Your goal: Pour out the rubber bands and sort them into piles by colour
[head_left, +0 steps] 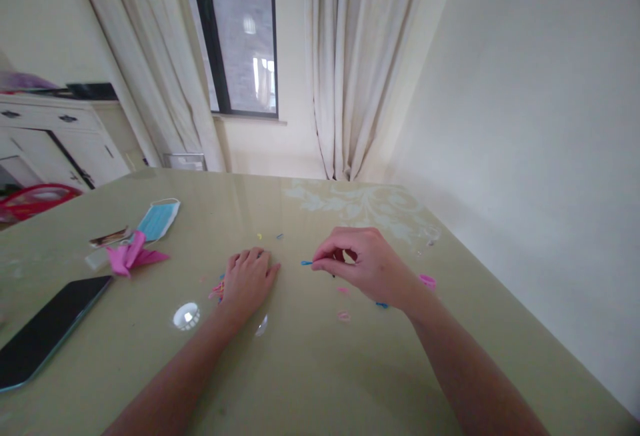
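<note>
My right hand [367, 259] is closed in a pinch, with a small blue rubber band [306, 263] sticking out to the left of the thumb and fingertip. My left hand [249, 281] lies palm down on the table [310, 369], fingers stretched out and holding nothing visible. A small pile of coloured rubber bands [217, 291] shows at its left edge, partly hidden by the hand. Pink rubber bands [343, 316] and blue ones [382, 305] lie near my right wrist. Beyond the hands are a tiny yellow piece [259, 236] and a small blue piece [279, 236].
On the left lie a black phone [50, 326], a pink folded-paper figure [134, 256] and a blue face mask [159, 220]. A pink ring-shaped thing [427, 281] sits right of my right wrist. A wall [540, 156] borders the table's right side; curtains [350, 63] hang behind.
</note>
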Available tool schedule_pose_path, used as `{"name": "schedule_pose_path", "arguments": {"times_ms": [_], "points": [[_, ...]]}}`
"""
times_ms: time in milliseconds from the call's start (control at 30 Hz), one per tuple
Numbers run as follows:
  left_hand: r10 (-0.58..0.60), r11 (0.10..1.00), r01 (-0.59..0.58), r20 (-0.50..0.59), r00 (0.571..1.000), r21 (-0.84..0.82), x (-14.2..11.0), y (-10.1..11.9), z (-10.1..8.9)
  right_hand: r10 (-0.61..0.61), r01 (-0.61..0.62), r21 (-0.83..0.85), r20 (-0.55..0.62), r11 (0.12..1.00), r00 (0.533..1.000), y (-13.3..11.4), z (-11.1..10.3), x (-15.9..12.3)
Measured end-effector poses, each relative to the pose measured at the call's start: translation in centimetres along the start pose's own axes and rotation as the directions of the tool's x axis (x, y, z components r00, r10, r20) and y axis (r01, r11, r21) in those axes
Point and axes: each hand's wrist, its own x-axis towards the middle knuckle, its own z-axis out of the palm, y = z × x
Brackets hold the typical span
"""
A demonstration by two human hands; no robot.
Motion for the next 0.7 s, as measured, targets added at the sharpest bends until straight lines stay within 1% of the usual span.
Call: {"name": "schedule_pose_path", "arguments": {"times_ms": [167,333,500,700], "points": [[0.031,0.999,-0.031,0.018,0.999,-0.014,0.2,0.2,-0.3,-0.018,0.017,-0.034,-0.013,0.999,1.0,-0.9,-0.3,-0.4],[0.071,0.995,-0.068,0.042,0.997,-0.074,0.3,0.2,-0.5,-0.038,0.036,-0.056,-0.024,0.998,0.999,-1.4,-0.5,-0.8],[0.072,0.988,-0.07,0.009,0.997,-0.135,0.5,-0.1,-0.1,-0.081,0.079,-0.088,-0.021,0.993,0.997,-1.6,-0.6,-1.0],[0.135,0.988,-0.131,0.039,0.99,-0.081,0.9,-0.5,0.7,-0.093,0.088,-0.149,-0.029,0.985,0.995,-1.6,-0.5,-1.2]]}}
